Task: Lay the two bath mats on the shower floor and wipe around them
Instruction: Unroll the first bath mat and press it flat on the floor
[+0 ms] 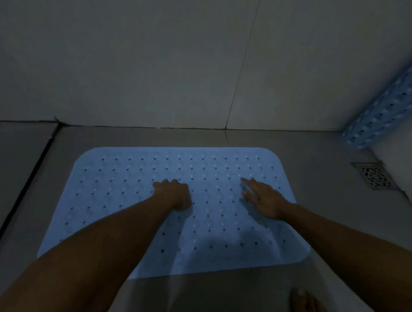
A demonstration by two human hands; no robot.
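Observation:
A light blue perforated bath mat (117, 182) lies flat on the grey shower floor, its far edge close to the wall. My left hand (173, 193) presses down on the mat's middle with its fingers curled under, holding nothing. My right hand (261, 198) lies flat on the mat to the right, fingers straight and spread. A second blue mat (391, 103), rolled or folded, leans against the right wall in the far right corner.
A square metal floor drain (374, 176) sits right of the mat near the wall. A dark floor joint (19, 193) runs along the left. My bare foot (309, 309) stands at the bottom right. Tiled wall (157, 58) rises behind.

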